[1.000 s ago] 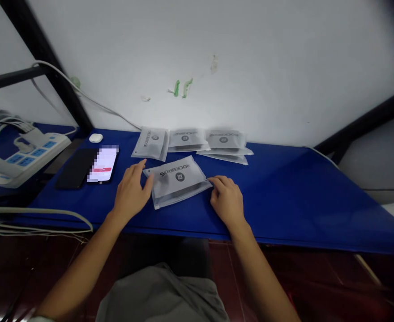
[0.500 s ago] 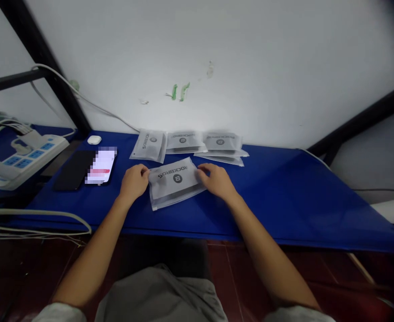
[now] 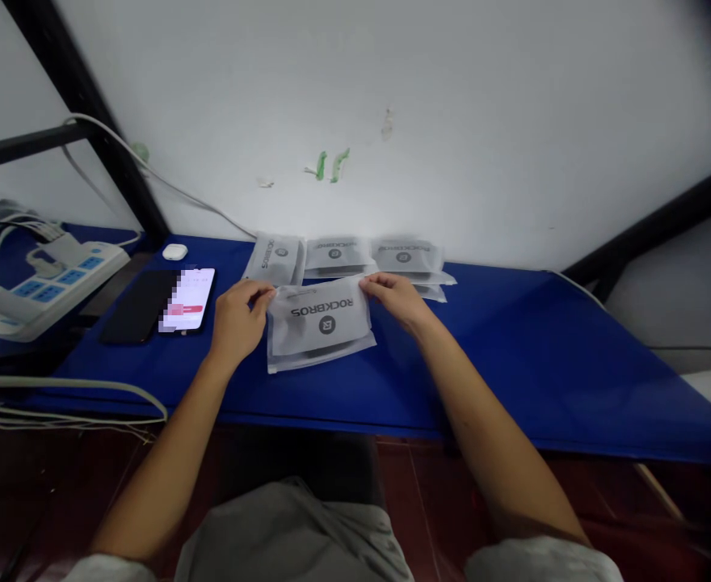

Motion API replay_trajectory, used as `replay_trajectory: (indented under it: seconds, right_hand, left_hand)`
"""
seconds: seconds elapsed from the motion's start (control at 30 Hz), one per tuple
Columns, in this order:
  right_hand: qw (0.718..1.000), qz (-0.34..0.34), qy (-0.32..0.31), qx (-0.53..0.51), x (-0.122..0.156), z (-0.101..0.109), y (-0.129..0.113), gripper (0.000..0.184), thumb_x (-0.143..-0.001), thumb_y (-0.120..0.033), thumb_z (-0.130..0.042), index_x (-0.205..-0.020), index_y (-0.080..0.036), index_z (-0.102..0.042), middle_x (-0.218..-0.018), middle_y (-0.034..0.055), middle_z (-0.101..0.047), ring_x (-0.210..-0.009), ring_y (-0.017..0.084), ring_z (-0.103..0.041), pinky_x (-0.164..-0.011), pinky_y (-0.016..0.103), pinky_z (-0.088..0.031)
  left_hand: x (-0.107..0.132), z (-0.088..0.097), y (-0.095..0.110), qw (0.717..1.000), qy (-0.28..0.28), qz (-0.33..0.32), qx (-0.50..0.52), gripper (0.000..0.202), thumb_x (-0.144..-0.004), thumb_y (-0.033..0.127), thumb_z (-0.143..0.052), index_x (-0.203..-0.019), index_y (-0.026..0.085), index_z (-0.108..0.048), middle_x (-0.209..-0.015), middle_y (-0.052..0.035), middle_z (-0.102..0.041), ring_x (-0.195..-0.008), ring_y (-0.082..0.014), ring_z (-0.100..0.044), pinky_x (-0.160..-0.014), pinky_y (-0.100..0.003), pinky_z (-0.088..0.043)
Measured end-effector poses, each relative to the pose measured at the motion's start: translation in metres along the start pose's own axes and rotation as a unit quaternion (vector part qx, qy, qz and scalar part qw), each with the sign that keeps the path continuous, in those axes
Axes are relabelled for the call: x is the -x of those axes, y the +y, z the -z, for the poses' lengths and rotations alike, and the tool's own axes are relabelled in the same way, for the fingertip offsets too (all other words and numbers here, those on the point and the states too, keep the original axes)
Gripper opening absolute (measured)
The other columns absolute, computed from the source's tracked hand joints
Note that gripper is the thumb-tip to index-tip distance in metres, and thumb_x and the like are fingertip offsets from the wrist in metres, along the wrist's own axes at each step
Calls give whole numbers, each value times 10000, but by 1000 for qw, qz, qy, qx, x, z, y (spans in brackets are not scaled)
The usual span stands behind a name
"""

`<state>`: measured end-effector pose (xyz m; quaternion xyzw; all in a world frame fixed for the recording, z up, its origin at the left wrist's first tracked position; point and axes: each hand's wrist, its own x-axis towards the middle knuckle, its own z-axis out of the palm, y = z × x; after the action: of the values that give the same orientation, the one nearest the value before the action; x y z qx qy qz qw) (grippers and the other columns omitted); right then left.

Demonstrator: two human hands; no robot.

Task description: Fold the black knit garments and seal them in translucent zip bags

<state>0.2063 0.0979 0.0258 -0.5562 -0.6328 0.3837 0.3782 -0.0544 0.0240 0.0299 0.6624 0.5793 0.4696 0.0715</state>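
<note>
A frosted zip bag (image 3: 300,333) printed ROCKBROS is stretched between my two hands over the blue table, its far edge tilted up. My left hand (image 3: 238,322) pinches the bag's far left corner between thumb and fingers. At the far right corner, my right hand (image 3: 397,299) grips it the same way. Something darker shows faintly inside the bag, too blurred to name. Behind it, similar printed bags lie in a row by the wall: a left one (image 3: 275,260), a middle one (image 3: 338,257) and a right pile (image 3: 413,257), partly covered by the held bag and my right hand.
Left of my hands lie a lit phone (image 3: 195,299) and a dark phone-like slab (image 3: 140,307). A white earbud case (image 3: 174,252) sits behind them. A power strip (image 3: 58,283) with plugs and cables stands at far left. Black frame bars (image 3: 98,121) rise beside the wall.
Both hands have raised the far edge of the bag, so it tilts up and overlaps the bags behind. The fingers now pinch its far corners. The camera view has shifted slightly.
</note>
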Motion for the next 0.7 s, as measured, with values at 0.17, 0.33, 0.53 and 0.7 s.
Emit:
replay_trajectory:
  seconds: [0.17, 0.33, 0.53, 0.7]
  right_hand:
    - [996, 29, 28, -76, 14, 13, -11, 156, -702, -356, -657, -700, -204, -620, -704, -1, -596, -685, 138, -511, -677, 318, -429]
    - [991, 70, 56, -97, 25, 23, -24, 134, -698, -336, -667, -712, -210, -625, -714, -3, -603, -735, 151, -549, -739, 353, -453]
    - [984, 123, 97, -82, 28, 31, -39, 128, -743, -347, -652, -755, -220, -637, -759, 2, -616, -774, 158, -577, -746, 367, -478]
    - [970, 154, 163, -97, 27, 31, -49, 128, -754, -333, -661, -808, -217, -658, -783, 7, -634, -773, 152, -593, -740, 350, -485]
  left_hand:
    - [-2, 14, 20, 998, 39, -49, -4, 103, -848, 198, -573, -808, 207, -667, -775, 0, -666, -701, -128, -580, -663, -276, -472]
    - [-3, 28, 41, 994, 74, -79, -12, 90, -853, 210, -589, -810, 211, -668, -778, 17, -665, -670, -111, -564, -637, -256, -464]
    - [-7, 39, 59, 989, 108, -93, -31, 93, -870, 253, -585, -833, 228, -667, -806, 28, -671, -691, -115, -566, -643, -258, -464]
    - [-18, 43, 74, 981, 165, -102, -31, 85, -856, 250, -610, -793, 231, -663, -781, 37, -664, -695, -114, -570, -633, -262, -455]
